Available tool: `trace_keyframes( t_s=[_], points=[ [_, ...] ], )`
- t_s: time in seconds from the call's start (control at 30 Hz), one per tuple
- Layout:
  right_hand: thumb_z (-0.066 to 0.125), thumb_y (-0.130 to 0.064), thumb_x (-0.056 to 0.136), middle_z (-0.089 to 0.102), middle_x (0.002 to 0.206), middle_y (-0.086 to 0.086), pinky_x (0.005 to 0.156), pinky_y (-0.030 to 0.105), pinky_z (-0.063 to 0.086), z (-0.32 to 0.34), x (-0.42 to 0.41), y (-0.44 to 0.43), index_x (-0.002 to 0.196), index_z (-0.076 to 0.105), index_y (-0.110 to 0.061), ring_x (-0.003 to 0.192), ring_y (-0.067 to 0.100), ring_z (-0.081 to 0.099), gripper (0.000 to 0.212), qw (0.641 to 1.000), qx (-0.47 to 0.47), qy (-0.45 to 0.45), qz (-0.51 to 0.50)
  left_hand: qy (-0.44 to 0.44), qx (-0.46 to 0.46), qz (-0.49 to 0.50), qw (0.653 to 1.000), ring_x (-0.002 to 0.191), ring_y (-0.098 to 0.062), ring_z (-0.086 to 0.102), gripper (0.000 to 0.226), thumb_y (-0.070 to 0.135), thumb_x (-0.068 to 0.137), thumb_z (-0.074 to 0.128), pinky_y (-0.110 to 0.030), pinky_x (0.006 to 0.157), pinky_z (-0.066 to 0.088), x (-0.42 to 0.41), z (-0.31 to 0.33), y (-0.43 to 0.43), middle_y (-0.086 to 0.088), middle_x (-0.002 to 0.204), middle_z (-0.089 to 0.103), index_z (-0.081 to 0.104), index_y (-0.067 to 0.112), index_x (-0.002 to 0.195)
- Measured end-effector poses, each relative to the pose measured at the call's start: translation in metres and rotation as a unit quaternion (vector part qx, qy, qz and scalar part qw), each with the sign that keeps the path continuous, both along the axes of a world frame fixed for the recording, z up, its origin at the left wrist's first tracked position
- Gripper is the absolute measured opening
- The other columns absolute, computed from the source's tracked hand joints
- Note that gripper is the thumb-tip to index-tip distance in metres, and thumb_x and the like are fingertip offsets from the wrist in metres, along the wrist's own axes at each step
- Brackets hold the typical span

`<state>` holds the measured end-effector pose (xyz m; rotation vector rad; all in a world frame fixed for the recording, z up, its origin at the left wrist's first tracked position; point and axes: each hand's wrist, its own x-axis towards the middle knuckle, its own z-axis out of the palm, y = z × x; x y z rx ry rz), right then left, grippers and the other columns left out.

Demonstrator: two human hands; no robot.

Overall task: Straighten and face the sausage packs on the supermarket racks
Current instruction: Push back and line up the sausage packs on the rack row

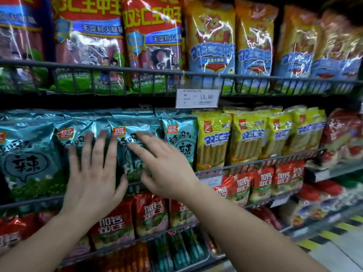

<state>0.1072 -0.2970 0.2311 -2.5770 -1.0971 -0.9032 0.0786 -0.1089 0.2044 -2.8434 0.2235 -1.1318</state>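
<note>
Teal foil sausage packs (27, 154) stand in a row on the middle wire rack (29, 204). My left hand (94, 169) lies flat with fingers spread against the packs left of centre. My right hand (163, 165) reaches in from the right, its straight fingers touching the front of a tilted teal pack (135, 130) between the two hands. Another teal pack (181, 138) stands upright just right of my right hand. Parts of the middle packs are hidden behind both hands.
Yellow-green sausage packs (214, 138) fill the same rack to the right. Red and yellow packs (153, 36) stand on the rack above, with a price tag (197, 98) hanging from it. Red packs (112, 226) sit on the rack below. Floor shows at bottom right.
</note>
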Motion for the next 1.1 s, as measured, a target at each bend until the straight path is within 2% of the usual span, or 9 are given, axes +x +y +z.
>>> trace_keyframes(
  t_s=[0.07, 0.2, 0.3, 0.4, 0.53, 0.63, 0.8, 0.9, 1.1],
  points=[
    [0.061, -0.02, 0.081, 0.048, 0.145, 0.014, 0.109, 0.047, 0.037, 0.0, -0.003, -0.011, 0.14, 0.052, -0.012, 0.135, 0.033, 0.043, 0.06, 0.998, 0.036, -0.049, -0.002, -0.017, 0.023, -0.025, 0.999, 0.147, -0.042, 0.014, 0.086, 0.051, 0.082, 0.036, -0.069, 0.112, 0.014, 0.0, 0.003, -0.008, -0.022, 0.155, 0.024, 0.026, 0.001, 0.151],
    [0.06, -0.023, 0.078, 0.058, 0.131, 0.01, 0.11, 0.051, 0.033, -0.003, -0.004, -0.04, 0.128, 0.061, -0.012, 0.127, 0.032, 0.05, 0.051, 0.98, 0.116, -0.134, -0.094, -0.003, 0.079, -0.036, 0.996, 0.145, -0.043, 0.019, 0.085, 0.056, 0.082, 0.035, -0.071, 0.111, 0.011, 0.006, 0.011, -0.025, -0.019, 0.156, 0.028, 0.032, 0.008, 0.151],
    [0.059, -0.028, 0.078, 0.054, 0.132, 0.011, 0.108, 0.056, 0.033, -0.006, 0.002, -0.063, 0.132, 0.054, -0.011, 0.127, 0.033, 0.048, 0.056, 0.963, 0.137, -0.125, -0.197, 0.017, 0.106, -0.033, 0.994, 0.149, -0.037, 0.016, 0.087, 0.061, 0.08, 0.036, -0.071, 0.111, 0.011, 0.015, 0.01, -0.034, -0.015, 0.159, 0.026, 0.033, 0.013, 0.152],
    [0.053, -0.035, 0.083, 0.047, 0.14, 0.015, 0.11, 0.058, 0.032, -0.012, 0.011, -0.081, 0.138, 0.043, -0.009, 0.133, 0.037, 0.041, 0.061, 0.952, 0.138, -0.067, -0.267, 0.018, 0.119, -0.028, 0.992, 0.15, -0.035, 0.009, 0.09, 0.065, 0.079, 0.039, -0.072, 0.111, 0.01, 0.022, 0.006, -0.036, -0.012, 0.162, 0.019, 0.029, 0.014, 0.153],
    [0.046, -0.04, 0.093, 0.036, 0.153, 0.014, 0.112, 0.059, 0.03, -0.023, 0.023, -0.092, 0.148, 0.032, -0.013, 0.144, 0.036, 0.026, 0.064, 0.96, 0.1, -0.015, -0.261, 0.002, 0.129, -0.025, 0.991, 0.15, -0.036, 0.006, 0.095, 0.067, 0.076, 0.045, -0.072, 0.111, 0.009, 0.026, 0.004, -0.035, -0.01, 0.163, 0.015, 0.025, 0.016, 0.154],
    [0.044, -0.043, 0.097, 0.019, 0.163, 0.004, 0.117, 0.061, 0.02, -0.026, 0.029, -0.097, 0.157, 0.017, -0.022, 0.151, 0.029, 0.01, 0.069, 0.962, 0.083, -0.009, -0.26, -0.004, 0.131, -0.024, 0.991, 0.151, -0.034, 0.007, 0.094, 0.069, 0.077, 0.043, -0.071, 0.112, 0.008, 0.028, 0.004, -0.033, -0.008, 0.163, 0.014, 0.024, 0.019, 0.154],
    [0.033, -0.046, 0.1, -0.007, 0.166, -0.003, 0.118, 0.064, 0.009, -0.035, 0.035, -0.093, 0.158, -0.003, -0.027, 0.152, 0.024, -0.012, 0.071, 0.959, 0.076, 0.001, -0.275, -0.019, 0.138, -0.025, 0.99, 0.151, -0.035, 0.003, 0.092, 0.069, 0.078, 0.042, -0.073, 0.111, 0.007, 0.034, 0.007, -0.028, -0.006, 0.164, 0.013, 0.022, 0.023, 0.155],
    [0.034, -0.046, 0.098, -0.008, 0.166, -0.002, 0.117, 0.065, 0.009, -0.035, 0.039, -0.091, 0.158, -0.003, -0.027, 0.152, 0.025, -0.011, 0.073, 0.955, 0.075, 0.001, -0.287, -0.02, 0.138, -0.025, 0.99, 0.151, -0.035, -0.001, 0.093, 0.071, 0.077, 0.041, -0.072, 0.111, 0.005, 0.037, 0.007, -0.028, -0.005, 0.164, 0.01, 0.018, 0.026, 0.156],
    [0.041, -0.046, 0.091, 0.011, 0.165, -0.003, 0.115, 0.066, 0.016, -0.028, 0.044, -0.093, 0.156, 0.015, -0.03, 0.152, 0.023, 0.002, 0.072, 0.952, 0.083, 0.005, -0.293, -0.01, 0.144, -0.013, 0.989, 0.151, -0.032, -0.001, 0.092, 0.077, 0.08, 0.033, -0.07, 0.111, 0.008, 0.039, 0.011, -0.026, -0.001, 0.165, 0.005, 0.007, 0.033, 0.156]
  ],
)
